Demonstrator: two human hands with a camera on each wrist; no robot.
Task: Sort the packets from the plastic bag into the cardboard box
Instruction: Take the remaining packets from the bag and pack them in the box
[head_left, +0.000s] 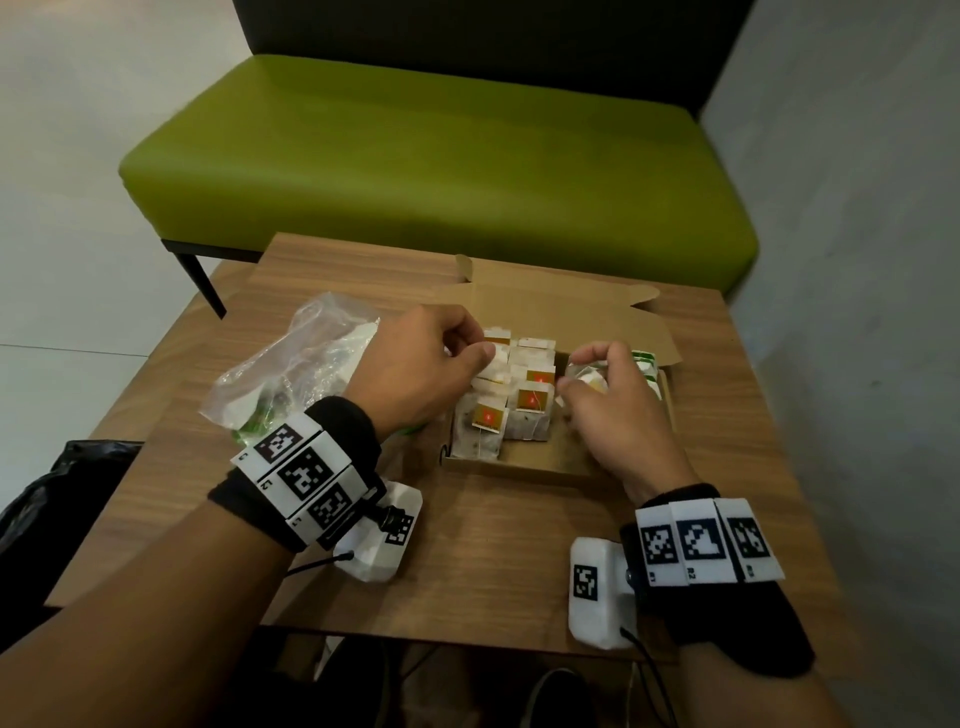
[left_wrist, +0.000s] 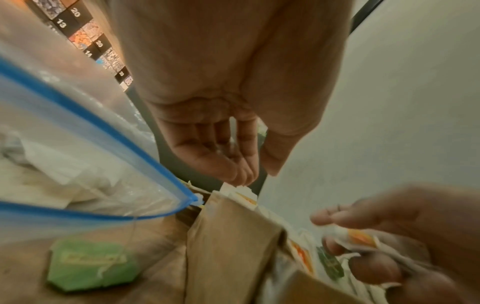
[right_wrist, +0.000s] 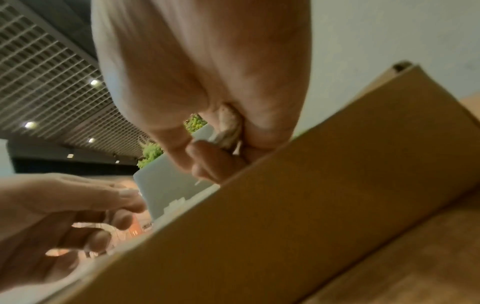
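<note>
An open cardboard box (head_left: 524, 470) lies mid-table with rows of white tea packets (head_left: 530, 410) bearing orange tags; green-tagged packets (head_left: 647, 364) stand at its right end. My left hand (head_left: 470, 353) hovers over the box's far left rows, thumb and curled fingers pinching a white packet (head_left: 493, 366). My right hand (head_left: 579, 376) is over the right part, gripping a packet with a yellow-orange tag (left_wrist: 359, 238), also seen as a packet (right_wrist: 228, 127) between its fingers. The clear plastic bag (head_left: 301, 364) with a blue zip edge (left_wrist: 103, 127) lies left of the box with more packets inside.
A loose green packet (left_wrist: 91, 265) sits on the wooden table (head_left: 467, 571) between bag and box. The box lid (head_left: 561, 306) lies flat behind. A green bench (head_left: 441, 166) stands beyond the table, and a black bag (head_left: 57, 499) sits at the left.
</note>
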